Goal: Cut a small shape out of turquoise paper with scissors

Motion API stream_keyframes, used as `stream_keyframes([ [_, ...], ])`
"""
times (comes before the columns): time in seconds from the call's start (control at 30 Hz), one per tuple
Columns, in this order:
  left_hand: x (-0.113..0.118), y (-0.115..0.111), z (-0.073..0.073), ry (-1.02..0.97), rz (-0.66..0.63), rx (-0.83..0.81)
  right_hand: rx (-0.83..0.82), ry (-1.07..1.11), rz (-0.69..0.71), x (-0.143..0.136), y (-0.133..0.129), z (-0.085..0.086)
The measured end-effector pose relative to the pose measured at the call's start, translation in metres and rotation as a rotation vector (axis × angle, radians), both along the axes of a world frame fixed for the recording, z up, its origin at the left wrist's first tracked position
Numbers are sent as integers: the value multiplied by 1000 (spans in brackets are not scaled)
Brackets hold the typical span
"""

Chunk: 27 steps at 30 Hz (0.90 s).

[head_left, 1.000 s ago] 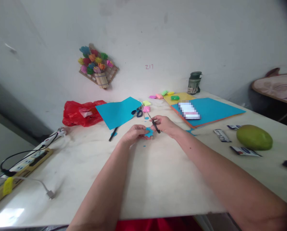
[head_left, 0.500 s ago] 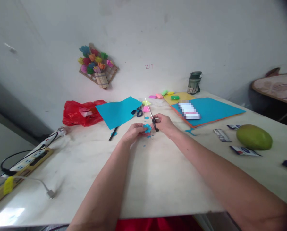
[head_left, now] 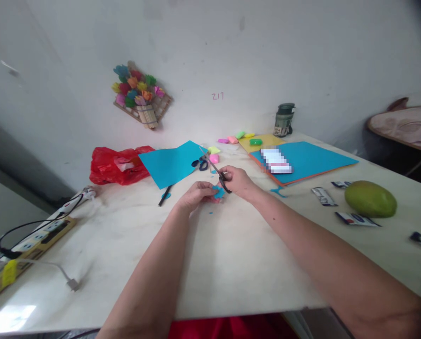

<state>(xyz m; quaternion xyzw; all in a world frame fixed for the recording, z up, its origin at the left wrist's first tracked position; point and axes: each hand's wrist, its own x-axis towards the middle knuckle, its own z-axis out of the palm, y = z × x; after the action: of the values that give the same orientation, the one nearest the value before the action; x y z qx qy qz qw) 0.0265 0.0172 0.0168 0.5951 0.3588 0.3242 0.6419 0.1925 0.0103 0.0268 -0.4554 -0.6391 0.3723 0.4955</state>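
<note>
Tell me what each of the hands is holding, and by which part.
The left hand pinches the blue paper cutout by its left edge; the right hand holds the scissors by their black handles.

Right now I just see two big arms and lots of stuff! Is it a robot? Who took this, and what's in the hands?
No robot here: these are a person's own bare hands. The camera is worn on their head, looking forward and down, so the arms reach away from you. The left hand pinches a small blue piece. The right hand holds scissors with black handles. On the table lie a blue sheet, a crumpled red bag, a green fruit and other bits. The bright flowers are up against the wall.
</note>
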Motion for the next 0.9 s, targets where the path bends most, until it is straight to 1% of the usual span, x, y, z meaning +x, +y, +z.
stream_keyframes([
  [0.1, 0, 1, -2, -8, 12, -17, 98, -109, -80, -1, 3, -5],
  [0.2, 0, 1, -1, -19, 27, 4, 103, -83, -115, -1, 5, -5],
  [0.27, -1, 0, 0, -43, 40, 50, 49, 9, -112, 1, 5, -3],
  [0.33, -1, 0, 1, -74, 63, 94, -38, 109, -89, 5, 3, 2],
  [0.4, -2, 0, 2, -98, 108, 115, -105, 148, -75, 11, 2, 6],
  [0.43, -3, 0, 2, -107, 134, 119, -117, 134, -64, 14, 1, 7],
  [0.53, -5, 2, 2, -136, 196, 128, -148, 49, 33, 23, -1, 8],
  [0.63, -6, 4, 1, -159, 236, 132, -201, -19, 132, 30, -3, 9],
  [0.73, -5, 5, 2, -164, 264, 130, -215, -99, 232, 35, -4, 11],
  [0.9, -5, 4, 4, -149, 291, 110, -233, -227, 333, 40, -3, 7],
])
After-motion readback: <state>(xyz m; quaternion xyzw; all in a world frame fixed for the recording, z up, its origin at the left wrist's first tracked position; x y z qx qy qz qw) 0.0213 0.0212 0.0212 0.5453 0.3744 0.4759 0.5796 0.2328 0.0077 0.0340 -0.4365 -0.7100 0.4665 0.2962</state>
